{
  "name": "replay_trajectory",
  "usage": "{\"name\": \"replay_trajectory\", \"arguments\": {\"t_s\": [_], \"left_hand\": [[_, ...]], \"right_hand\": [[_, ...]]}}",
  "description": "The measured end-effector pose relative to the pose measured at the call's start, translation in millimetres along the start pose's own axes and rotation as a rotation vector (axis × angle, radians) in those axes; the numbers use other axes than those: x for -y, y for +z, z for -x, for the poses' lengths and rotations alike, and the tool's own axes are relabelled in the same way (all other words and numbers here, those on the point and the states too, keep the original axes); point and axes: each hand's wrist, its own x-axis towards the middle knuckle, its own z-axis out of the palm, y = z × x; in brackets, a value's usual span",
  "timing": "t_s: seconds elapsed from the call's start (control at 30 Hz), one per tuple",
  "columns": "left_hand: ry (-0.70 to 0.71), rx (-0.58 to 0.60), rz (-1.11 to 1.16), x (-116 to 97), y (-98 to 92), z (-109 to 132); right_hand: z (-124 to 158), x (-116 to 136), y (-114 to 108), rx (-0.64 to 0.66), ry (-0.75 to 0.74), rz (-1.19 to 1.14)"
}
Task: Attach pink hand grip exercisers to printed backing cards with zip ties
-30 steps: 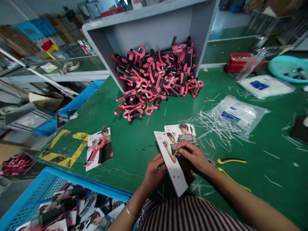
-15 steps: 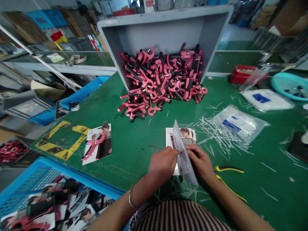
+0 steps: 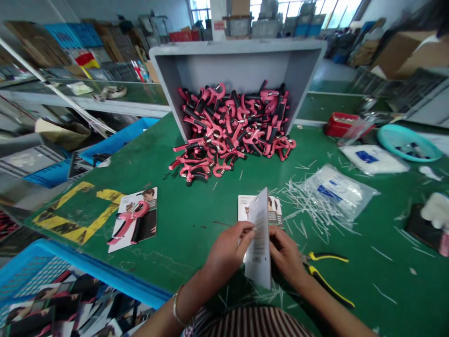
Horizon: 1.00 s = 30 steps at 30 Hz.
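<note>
A printed cardboard card (image 3: 258, 250) stands nearly upright, almost edge-on, between my two hands, its back with small text and a barcode turned to the left. The fingers of my left hand (image 3: 228, 250) are pinched at its left side; whether a thin tie is also between them is hidden. My right hand (image 3: 286, 255) grips the card from the right, its fingertips partly behind it. Under and beyond it, more printed cards (image 3: 245, 203) lie on the green table. Right of my right hand rest yellow-and-black pliers (image 3: 328, 281).
A grey bin (image 3: 235, 47) on its side spills pink-and-black hand grips (image 3: 224, 135). White plastic ties (image 3: 312, 206) lie scattered near a clear bag (image 3: 345, 189). At left, a carded hand grip (image 3: 133, 220) lies beside yellow tape (image 3: 84, 234); a blue basket (image 3: 87, 267) holds packaged ones.
The card has turned so that its back shows more and it stands straighter. Both hands stay at it, with the left fingers shifted along its side. My view has tilted up a little.
</note>
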Motion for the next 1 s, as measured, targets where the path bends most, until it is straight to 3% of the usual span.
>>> {"name": "replay_trajectory", "arguments": {"t_s": [0.1,0.23,0.33,0.43,0.53,0.57,0.67,0.83,1.0], "left_hand": [[-0.150,0.007,0.238,-10,-4.2,4],[-0.198,-0.096,0.117,-16,-17.6,-2],[-0.269,-0.194,0.130,-1,-34.4,-5],[-0.343,-0.220,0.196,26,-40.2,2],[-0.379,-0.237,0.225,46,-28.1,5],[-0.387,-0.237,0.249,48,-22.3,4],[-0.425,-0.216,0.427,49,-10.7,-4],[-0.508,-0.131,0.953,51,-16.7,-4],[-0.493,-0.243,0.928,47,-28.0,-4]], "right_hand": [[-8,8,6,0.037,-0.054,0.022],[-20,27,2,0.075,-0.170,0.062],[-21,32,-22,0.023,-0.166,0.111],[-25,10,-60,0.028,-0.118,0.267],[-44,-34,-93,0.022,0.037,0.634],[-54,-48,-100,0.056,0.102,0.765],[-88,-79,-107,0.099,0.170,0.877],[-128,-83,-109,0.175,0.158,0.860],[-145,-62,-142,0.045,0.155,0.786]]}}
